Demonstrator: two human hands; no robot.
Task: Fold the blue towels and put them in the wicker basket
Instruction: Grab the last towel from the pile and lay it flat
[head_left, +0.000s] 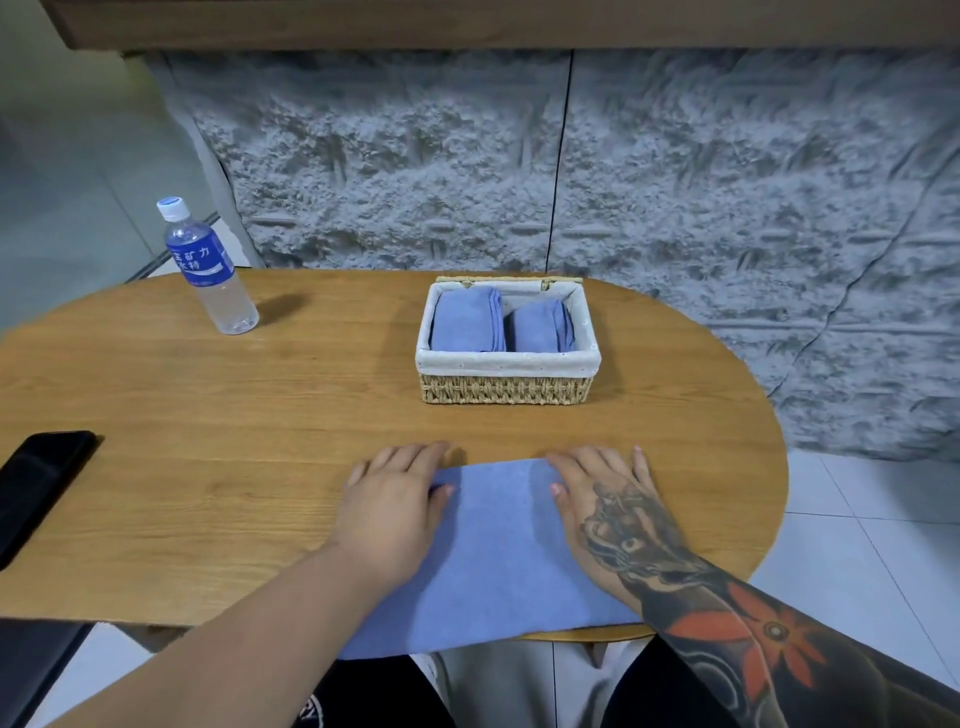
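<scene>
1. Wicker basket (506, 389) sits on the wooden surface (234, 415), toward its far side. It has a white cloth liner (509, 360) folded over the rim.
2. Inside the basket are two blue towels, side by side and touching. The left folded towel (467, 322) looks a bit wider, and the right folded towel (540, 327) is tucked against the right wall. Both sit below the rim.
3. A third blue towel, the flat towel (498, 545), lies spread on the surface, on the person's side of the basket and well apart from it. Its near end hangs over the surface edge.
4. Left hand (395, 514): palm down on the flat towel's left edge, fingers straight and pointing toward the basket. The grip is loose and flat, nothing pinched, and the fingertips reach past the towel onto the wood.
5. Right hand (608, 514): palm down on the flat towel's right edge, fingers straight and spread. Its grip is also flat, pressing and not holding.
6. A water bottle (208, 270) with a blue label stands upright, well left of the basket.
7. A dark phone (41, 483) lies flat, far left of the basket and nearer the person, at the edge of the view.
</scene>
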